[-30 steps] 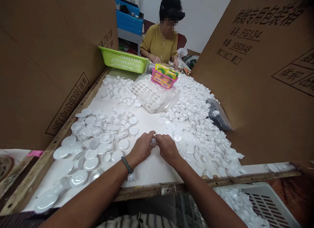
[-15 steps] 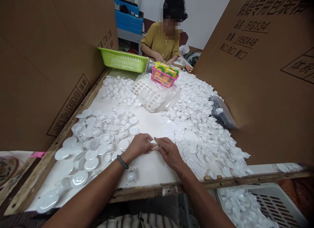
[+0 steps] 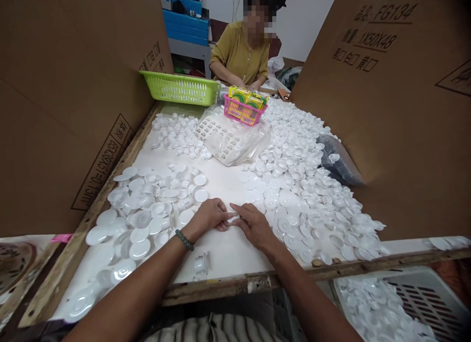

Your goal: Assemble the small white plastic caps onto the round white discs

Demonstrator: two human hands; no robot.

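Close together over the white tabletop (image 3: pixel 224 251), both hands pinch a small white plastic disc (image 3: pixel 233 217), mostly covered by the fingers. My left hand (image 3: pixel 211 216) grips it from the left, a green bead bracelet on that wrist. On its other side my right hand (image 3: pixel 254 225) has thumb and fingers closed on the edge. Loose white round pieces (image 3: pixel 140 234) with wide flat rims lie left of my hands. A spread of thinner white discs (image 3: pixel 290 214) lies to the right. Below my left hand, one flanged white piece (image 3: pixel 201 263) rests on its side.
Cardboard panels (image 3: pixel 415 150) rise on both sides. Farther back are a clear plastic bag (image 3: pixel 231 145), a pink basket (image 3: pixel 243 111) holding yellow packets and a green basket (image 3: pixel 180 89). Across the table sits a person (image 3: pixel 239 52). A grey crate (image 3: pixel 423 293) of white parts stands lower right.
My fingers have shifted slightly around the disc, and less of it shows now. The camera view has tilted down a little. The person opposite has raised their head.
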